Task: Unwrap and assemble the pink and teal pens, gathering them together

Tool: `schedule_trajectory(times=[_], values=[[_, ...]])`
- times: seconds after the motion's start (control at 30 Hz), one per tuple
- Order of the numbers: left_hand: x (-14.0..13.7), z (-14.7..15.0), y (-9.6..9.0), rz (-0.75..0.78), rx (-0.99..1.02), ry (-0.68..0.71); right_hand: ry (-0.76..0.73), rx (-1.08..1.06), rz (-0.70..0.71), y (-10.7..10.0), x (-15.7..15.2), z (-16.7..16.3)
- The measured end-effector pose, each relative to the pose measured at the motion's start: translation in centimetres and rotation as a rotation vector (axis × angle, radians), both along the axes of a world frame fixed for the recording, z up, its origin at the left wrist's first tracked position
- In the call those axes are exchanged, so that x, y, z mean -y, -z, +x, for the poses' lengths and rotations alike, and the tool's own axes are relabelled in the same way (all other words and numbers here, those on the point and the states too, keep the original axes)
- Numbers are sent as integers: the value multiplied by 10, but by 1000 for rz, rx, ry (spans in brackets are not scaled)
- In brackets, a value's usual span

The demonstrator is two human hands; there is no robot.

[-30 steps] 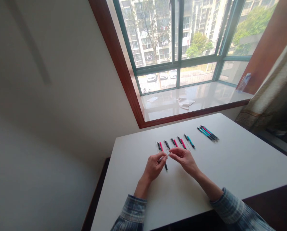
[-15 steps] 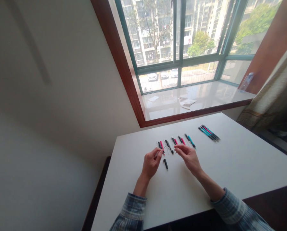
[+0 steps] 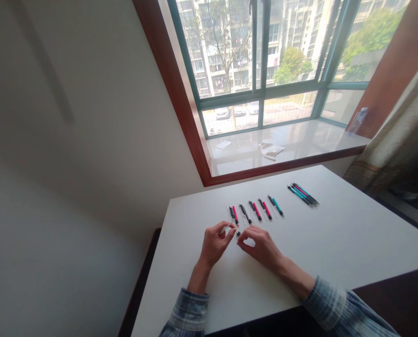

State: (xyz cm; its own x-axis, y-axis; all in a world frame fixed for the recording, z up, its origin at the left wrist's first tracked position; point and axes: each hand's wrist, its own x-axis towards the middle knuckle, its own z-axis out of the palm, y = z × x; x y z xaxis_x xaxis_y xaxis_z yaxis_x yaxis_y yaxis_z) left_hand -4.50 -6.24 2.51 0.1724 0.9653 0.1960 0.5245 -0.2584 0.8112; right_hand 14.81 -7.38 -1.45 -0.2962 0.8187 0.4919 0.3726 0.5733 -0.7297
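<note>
My left hand (image 3: 213, 243) is closed in a pinch on a thin, pale pen refill (image 3: 225, 228) above the white table. Just right of it, my right hand (image 3: 261, 244) has thumb and forefinger curled together at a short black pen barrel piece (image 3: 238, 233). Only the upper end of that piece shows; the fingers cover the rest. Behind the hands lies a row of pen parts: a pink barrel (image 3: 235, 213) with a black piece, a black set (image 3: 245, 214), two more pink barrels, and a teal barrel (image 3: 278, 206). Thin refills lie beside them.
A bundle of teal, pink and black pens (image 3: 303, 195) lies farther right on the white table (image 3: 349, 224). Beyond the table, a window sill (image 3: 300, 135) holds a crumpled white cloth (image 3: 271, 150) and a clear bottle (image 3: 357, 120). A curtain hangs at the right.
My right hand has come left and down onto the black pen barrel piece, its fingers closing there. The left hand, still pinching the refill, has shifted slightly left and down.
</note>
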Motion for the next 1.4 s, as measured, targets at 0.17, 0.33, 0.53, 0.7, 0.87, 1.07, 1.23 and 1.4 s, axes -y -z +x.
schedule_trajectory(times=[0.17,0.33,0.53,0.7,0.87,1.07,1.23,1.4], values=[[-4,-4,1,23,109,-103,42,261,135,1,6,-15],[-4,-3,1,29,107,-107,130,383,80,-1,7,-24],[-3,-2,-3,56,121,-173,170,394,34,-4,5,-26],[-4,-2,-3,62,120,-181,195,424,47,-5,4,-31],[-4,-1,-2,59,110,-178,238,455,54,-6,0,-32],[-5,1,-3,56,103,-183,262,466,67,-7,-2,-31],[-5,2,-3,47,110,-179,266,468,67,-6,-3,-31],[-5,2,-2,36,123,-173,275,470,70,-4,-4,-31]])
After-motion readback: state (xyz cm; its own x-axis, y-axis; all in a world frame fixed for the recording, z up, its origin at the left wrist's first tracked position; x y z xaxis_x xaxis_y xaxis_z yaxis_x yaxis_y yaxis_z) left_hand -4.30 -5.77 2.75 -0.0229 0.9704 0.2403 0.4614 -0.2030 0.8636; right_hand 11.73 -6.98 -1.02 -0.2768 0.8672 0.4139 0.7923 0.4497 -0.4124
